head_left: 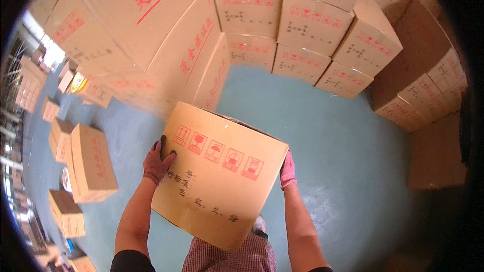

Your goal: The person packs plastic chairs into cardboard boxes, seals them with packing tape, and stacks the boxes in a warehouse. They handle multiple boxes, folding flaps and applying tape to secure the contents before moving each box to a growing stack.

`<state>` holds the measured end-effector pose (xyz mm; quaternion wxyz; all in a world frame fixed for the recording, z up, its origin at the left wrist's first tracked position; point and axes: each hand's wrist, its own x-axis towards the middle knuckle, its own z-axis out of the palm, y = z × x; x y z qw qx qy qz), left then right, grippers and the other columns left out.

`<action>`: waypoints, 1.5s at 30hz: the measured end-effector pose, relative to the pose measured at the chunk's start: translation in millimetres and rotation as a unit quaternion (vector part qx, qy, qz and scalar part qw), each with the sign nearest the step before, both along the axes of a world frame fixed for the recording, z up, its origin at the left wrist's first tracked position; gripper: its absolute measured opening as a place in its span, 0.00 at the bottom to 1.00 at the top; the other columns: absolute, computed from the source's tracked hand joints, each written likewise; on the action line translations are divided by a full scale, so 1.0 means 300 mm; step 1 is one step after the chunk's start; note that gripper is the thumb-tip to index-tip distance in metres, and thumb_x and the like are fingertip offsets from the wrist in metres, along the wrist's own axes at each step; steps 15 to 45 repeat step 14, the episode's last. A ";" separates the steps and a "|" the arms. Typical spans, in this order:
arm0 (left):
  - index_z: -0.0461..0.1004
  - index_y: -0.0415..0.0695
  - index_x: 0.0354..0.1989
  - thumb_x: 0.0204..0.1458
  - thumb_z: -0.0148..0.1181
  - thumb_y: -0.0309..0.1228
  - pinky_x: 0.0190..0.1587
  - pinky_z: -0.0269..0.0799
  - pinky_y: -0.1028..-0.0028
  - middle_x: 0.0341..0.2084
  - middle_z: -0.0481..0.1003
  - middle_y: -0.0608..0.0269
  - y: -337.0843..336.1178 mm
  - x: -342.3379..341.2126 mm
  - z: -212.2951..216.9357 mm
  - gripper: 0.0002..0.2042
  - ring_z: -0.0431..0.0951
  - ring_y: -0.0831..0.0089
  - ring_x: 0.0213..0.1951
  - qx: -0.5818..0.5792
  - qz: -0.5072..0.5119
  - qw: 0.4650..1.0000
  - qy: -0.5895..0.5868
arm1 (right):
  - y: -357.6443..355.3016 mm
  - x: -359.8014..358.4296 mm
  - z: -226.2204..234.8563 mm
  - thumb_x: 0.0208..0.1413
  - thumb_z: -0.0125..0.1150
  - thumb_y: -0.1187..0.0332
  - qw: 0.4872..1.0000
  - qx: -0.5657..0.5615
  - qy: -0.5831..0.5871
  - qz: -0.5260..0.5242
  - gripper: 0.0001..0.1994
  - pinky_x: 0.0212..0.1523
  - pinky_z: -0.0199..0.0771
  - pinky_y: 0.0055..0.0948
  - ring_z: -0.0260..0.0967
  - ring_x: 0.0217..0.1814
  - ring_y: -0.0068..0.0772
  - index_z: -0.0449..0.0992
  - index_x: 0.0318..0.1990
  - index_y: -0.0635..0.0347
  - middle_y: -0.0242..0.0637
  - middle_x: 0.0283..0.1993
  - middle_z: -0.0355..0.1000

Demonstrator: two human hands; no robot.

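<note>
Between my two hands I hold a large brown cardboard box [212,186], tilted, above the floor in front of my legs. Red handling symbols and dark handwriting mark the side facing me. My left hand [159,163], in a dark pinkish glove with blackened fingertips, grips the box's left edge, its thumb lying on the front side. On the opposite edge my right hand [288,172], in a pink glove, presses against the box; its fingers are mostly hidden behind the corner.
Stacked cardboard boxes [312,22] form a wall ahead, continuing along the left and right [423,70]. Loose boxes [93,163] stand on the blue-green floor [348,156] at the left, and a yellow roll of tape [78,82] sits on one farther off. My checked garment [229,259] shows below the box.
</note>
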<state>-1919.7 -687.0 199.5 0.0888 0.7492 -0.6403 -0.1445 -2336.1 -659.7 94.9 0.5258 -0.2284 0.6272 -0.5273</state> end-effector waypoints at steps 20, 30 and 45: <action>0.70 0.39 0.47 0.55 0.48 0.41 0.41 0.68 0.74 0.35 0.74 0.65 -0.814 -0.036 -0.363 0.19 0.73 0.75 0.38 0.166 0.002 0.735 0.658 | 0.223 -0.033 -0.300 0.57 0.46 0.57 0.989 -0.032 0.002 -0.146 0.16 0.46 0.70 0.34 0.67 0.44 0.33 0.67 0.46 0.57 0.35 0.42 0.69; 0.70 0.39 0.47 0.55 0.48 0.41 0.41 0.68 0.74 0.35 0.74 0.65 -0.814 -0.036 -0.363 0.19 0.73 0.75 0.38 0.166 0.002 0.735 0.658 | 0.223 -0.033 -0.300 0.57 0.46 0.57 0.989 -0.032 0.002 -0.146 0.16 0.46 0.70 0.34 0.67 0.44 0.33 0.67 0.46 0.57 0.35 0.42 0.69; 0.70 0.39 0.47 0.55 0.48 0.41 0.41 0.68 0.74 0.35 0.74 0.65 -0.814 -0.036 -0.363 0.19 0.73 0.75 0.38 0.166 0.002 0.735 0.658 | 0.223 -0.033 -0.300 0.57 0.46 0.57 0.989 -0.032 0.002 -0.146 0.16 0.46 0.70 0.34 0.67 0.44 0.33 0.67 0.46 0.57 0.35 0.42 0.69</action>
